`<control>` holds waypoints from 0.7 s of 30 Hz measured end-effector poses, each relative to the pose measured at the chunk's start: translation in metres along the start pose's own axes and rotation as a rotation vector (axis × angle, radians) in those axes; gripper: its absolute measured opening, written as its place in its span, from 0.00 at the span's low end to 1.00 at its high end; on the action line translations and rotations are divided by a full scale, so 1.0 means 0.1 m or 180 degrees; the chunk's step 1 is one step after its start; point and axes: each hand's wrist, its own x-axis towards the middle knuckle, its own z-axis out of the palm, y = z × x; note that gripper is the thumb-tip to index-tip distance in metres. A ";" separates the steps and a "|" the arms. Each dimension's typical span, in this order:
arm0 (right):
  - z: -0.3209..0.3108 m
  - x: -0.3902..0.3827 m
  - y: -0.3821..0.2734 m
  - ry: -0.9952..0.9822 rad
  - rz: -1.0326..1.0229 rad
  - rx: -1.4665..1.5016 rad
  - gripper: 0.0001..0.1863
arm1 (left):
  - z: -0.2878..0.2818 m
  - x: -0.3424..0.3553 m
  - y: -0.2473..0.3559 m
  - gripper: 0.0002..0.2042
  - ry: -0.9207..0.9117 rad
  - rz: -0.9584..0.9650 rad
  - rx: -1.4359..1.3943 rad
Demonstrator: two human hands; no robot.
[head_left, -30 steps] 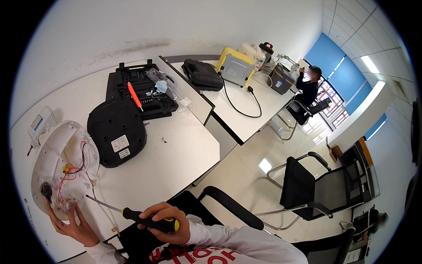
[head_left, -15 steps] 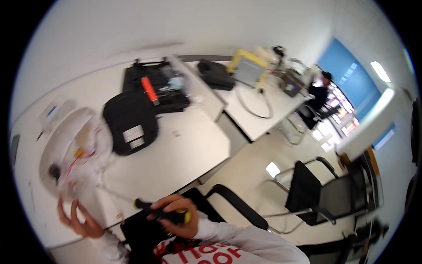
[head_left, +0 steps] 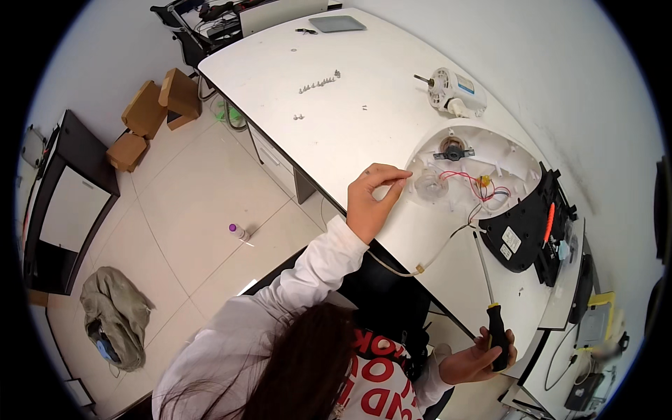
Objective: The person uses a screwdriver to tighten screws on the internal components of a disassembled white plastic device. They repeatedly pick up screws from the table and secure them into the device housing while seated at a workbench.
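Observation:
My left hand (head_left: 371, 203) is raised at the near edge of a white plastic housing (head_left: 518, 143), thumb and forefinger pinched together; anything between the tips is too small to make out. My right hand (head_left: 477, 358) is wrapped round the black and yellow handle of a screwdriver (head_left: 498, 332), its long shaft pointing away toward a black cover plate (head_left: 514, 234). Inside the housing are a clear round part (head_left: 430, 185), red wires (head_left: 456, 174), a yellow piece (head_left: 484, 181) and a dark round fitting (head_left: 454, 151). A pale cable (head_left: 399, 272) runs out over the table edge.
A white motor (head_left: 455, 91) lies beyond the housing. Small screws stand in a row (head_left: 318, 85) on the white table (head_left: 266, 77), with a grey tray (head_left: 337, 24) at its far end. Beside the cover plate is a black case (head_left: 560, 238) with an orange tool (head_left: 549, 222). Cardboard boxes (head_left: 143, 108) stand on the floor.
The view has swung toward the left part of the table. My left hand has gone from spread fingers to a pinch. The screwdriver stays in my right hand, its shaft now plainly visible.

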 end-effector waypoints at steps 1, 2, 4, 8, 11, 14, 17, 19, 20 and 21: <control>0.00 0.03 0.02 0.0081 0.0064 0.0082 0.17 | -0.03 0.01 0.00 0.07 -0.0063 0.0206 0.0402; 0.00 0.07 0.04 0.0169 0.0128 0.0155 0.17 | -0.06 0.03 0.01 0.08 -0.0136 0.0405 0.0799; -0.02 0.11 0.04 0.0237 0.0136 0.0210 0.16 | -0.15 0.14 0.01 0.07 -0.0082 0.0444 0.0943; -0.12 0.17 0.07 0.0230 0.0061 0.0248 0.17 | -0.32 0.38 -0.04 0.08 0.0018 -0.0049 0.0252; -0.14 0.17 0.09 0.0238 0.0172 0.0253 0.17 | -0.41 0.56 -0.15 0.07 -0.0015 -0.0026 0.0740; -0.10 0.17 0.07 0.0325 0.0350 0.0364 0.17 | -0.47 0.96 -0.30 0.07 -0.0240 0.0039 0.1470; -0.09 0.15 0.01 0.0368 0.0501 0.0363 0.17 | -0.55 1.48 -0.42 0.07 -0.0573 0.0134 0.2009; -0.08 0.14 0.04 0.0421 0.0440 0.0334 0.17 | -0.52 1.66 -0.48 0.07 -0.0578 0.0014 0.2197; -0.09 0.14 0.04 0.0393 0.0442 0.0353 0.17 | -0.54 1.65 -0.51 0.06 -0.0534 0.0109 0.2272; -0.10 0.13 0.03 0.0371 0.0431 0.0345 0.17 | -0.55 1.61 -0.59 0.05 -0.0506 0.0190 0.2324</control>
